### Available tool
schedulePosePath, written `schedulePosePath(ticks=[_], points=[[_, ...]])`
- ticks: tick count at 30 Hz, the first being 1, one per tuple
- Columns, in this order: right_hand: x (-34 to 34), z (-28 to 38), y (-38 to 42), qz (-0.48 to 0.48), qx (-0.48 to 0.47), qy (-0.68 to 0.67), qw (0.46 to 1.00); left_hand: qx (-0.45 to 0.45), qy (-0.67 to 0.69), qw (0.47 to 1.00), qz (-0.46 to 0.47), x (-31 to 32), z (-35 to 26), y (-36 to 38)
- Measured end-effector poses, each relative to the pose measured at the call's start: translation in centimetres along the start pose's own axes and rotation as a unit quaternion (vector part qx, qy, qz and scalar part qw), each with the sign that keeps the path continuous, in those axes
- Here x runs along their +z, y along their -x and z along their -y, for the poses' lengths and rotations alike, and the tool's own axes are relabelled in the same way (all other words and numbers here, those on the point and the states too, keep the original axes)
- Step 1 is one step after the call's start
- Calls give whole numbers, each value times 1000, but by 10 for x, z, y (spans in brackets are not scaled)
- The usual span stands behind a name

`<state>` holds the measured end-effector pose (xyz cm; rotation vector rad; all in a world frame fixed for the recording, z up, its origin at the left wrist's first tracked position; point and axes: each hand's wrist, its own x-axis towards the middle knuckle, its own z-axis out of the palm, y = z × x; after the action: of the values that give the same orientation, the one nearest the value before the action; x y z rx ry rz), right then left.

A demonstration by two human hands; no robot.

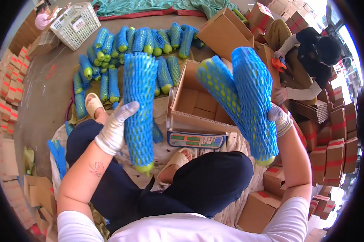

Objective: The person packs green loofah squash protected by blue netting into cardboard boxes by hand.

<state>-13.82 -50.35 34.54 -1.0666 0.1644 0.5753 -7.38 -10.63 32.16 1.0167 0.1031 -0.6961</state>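
My left hand [119,123], in a pale glove, is closed round a long green gourd-like vegetable [140,109] in a blue foam net, held upright with its green tip down. My right hand [280,119], also gloved, grips another netted green vegetable [252,101]. A third one [219,82] slants out beside it to the left; whether my fingers hold it too is hidden. Below and between them an open cardboard box [198,99] sits on a scale [196,140] with a keypad and green displays. Several netted vegetables [165,74] lie in rows on the ground beyond.
A white crate [75,25] stands at the back left. Another open carton [226,32] lies behind the box. At right a co-worker [307,64] holds an orange tool [278,63] beside stacked cartons [335,159]. More cartons [270,193] stand at my right side; blue nets [58,155] lie at left.
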Motion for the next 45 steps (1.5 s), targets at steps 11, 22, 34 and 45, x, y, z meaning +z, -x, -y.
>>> schedulePosePath(ticks=[11,22,34,45], points=[[-40,5,-179,224,447,178,847,28,-10,996,-87,-34,-31,-28],[8,-9,-145,86,102,719,682,48,-66,993,-81,-47,-13,-19],[58,33,-64,-166,-42,519,837,107,-112,973,-170,-121,6,-69],[86,0,-119,-165,-101,734,651,-148,-281,825,-468,-242,204,-152]])
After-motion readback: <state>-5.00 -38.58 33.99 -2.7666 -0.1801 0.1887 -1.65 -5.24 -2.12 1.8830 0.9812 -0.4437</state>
